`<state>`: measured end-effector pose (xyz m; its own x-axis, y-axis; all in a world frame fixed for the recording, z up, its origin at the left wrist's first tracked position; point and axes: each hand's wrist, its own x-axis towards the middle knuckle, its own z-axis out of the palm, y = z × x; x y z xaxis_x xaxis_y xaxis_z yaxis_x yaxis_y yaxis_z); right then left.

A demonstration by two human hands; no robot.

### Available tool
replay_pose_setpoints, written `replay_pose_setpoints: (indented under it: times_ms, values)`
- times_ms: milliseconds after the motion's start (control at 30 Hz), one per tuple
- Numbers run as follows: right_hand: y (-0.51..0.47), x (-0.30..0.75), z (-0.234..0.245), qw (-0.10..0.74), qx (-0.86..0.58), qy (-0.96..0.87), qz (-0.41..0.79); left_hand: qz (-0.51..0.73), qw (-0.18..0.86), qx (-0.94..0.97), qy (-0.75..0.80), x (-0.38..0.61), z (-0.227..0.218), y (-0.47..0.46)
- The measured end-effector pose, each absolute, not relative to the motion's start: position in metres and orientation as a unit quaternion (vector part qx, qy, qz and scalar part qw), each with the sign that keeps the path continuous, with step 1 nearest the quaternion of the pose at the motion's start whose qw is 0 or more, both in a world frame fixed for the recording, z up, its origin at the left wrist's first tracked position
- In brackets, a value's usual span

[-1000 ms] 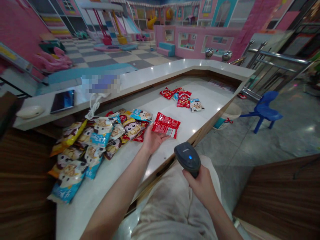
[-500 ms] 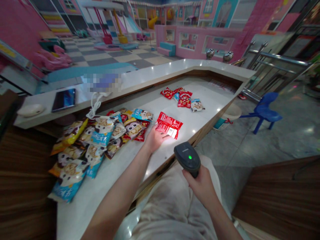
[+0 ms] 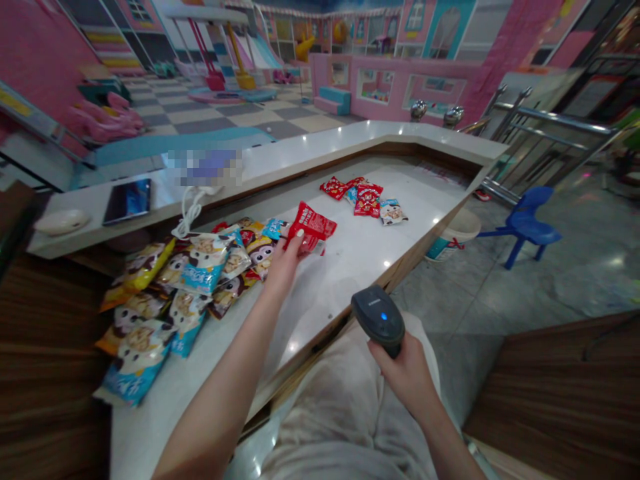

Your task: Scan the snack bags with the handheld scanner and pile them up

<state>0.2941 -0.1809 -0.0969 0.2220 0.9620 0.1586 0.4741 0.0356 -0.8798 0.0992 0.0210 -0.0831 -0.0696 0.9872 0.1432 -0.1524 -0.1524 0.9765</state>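
My left hand [image 3: 283, 264] is shut on a red snack packet [image 3: 311, 229], pinching it over the counter at the right edge of a heap of snack bags. That heap of blue-and-white and yellow bags [image 3: 175, 287] lies on the white counter [image 3: 330, 293]. My right hand [image 3: 407, 373] grips a black handheld barcode scanner [image 3: 378, 320] above my lap, its blue light lit. Further along the counter lies a small group of red and white packets [image 3: 363, 199], away from both hands.
A raised counter ledge holds a tablet or phone [image 3: 127, 201], a white coiled cable [image 3: 190, 217] and a white dish [image 3: 62, 222]. A blurred patch covers part of the ledge. Beyond the counter's edge stand a bucket [image 3: 455, 235], a blue child's chair [image 3: 525, 227] and a metal railing [image 3: 545, 133].
My left hand has taken hold of the red packet and moved it left toward the heap. The scanner's light has gone from green to blue.
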Motion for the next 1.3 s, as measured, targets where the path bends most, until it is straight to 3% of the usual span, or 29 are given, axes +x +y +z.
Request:
replay_pose_setpoints:
  times_ms: [167, 267, 400, 533, 733, 933, 1133, 1300]
  values:
    - [-0.181, 0.295, -0.097, 0.451, -0.645, -0.553, 0.271, 0.399, 0.048, 0.716, 0.571, 0.054, -0.05, 0.028]
    - [-0.181, 0.295, -0.098, 0.452, -0.648, -0.549, 0.274, 0.24, -0.036, 0.724, 0.646, 0.036, -0.053, 0.035]
    - [-0.179, 0.298, -0.1, 0.449, -0.651, -0.544, 0.28, 0.136, -0.057, 0.727, 0.67, 0.045, -0.056, 0.039]
    - [-0.176, 0.302, -0.101, 0.456, -0.645, -0.546, 0.278, 0.199, -0.066, 0.759, 0.617, 0.092, -0.051, 0.046]
    - [-0.169, 0.308, -0.105, 0.456, -0.659, -0.524, 0.289, 0.258, 0.074, 0.843, 0.466, 0.203, -0.081, 0.105]
    - [-0.165, 0.318, -0.106, 0.455, -0.661, -0.528, 0.278, 0.222, 0.081, 0.858, 0.457, 0.278, -0.111, 0.173]
    - [-0.167, 0.321, -0.106, 0.457, -0.661, -0.525, 0.28, 0.136, 0.107, 0.867, 0.467, 0.28, -0.123, 0.194]
    - [-0.174, 0.316, -0.106, 0.466, -0.655, -0.524, 0.282, 0.141, 0.093, 0.869, 0.466, 0.247, -0.126, 0.146]
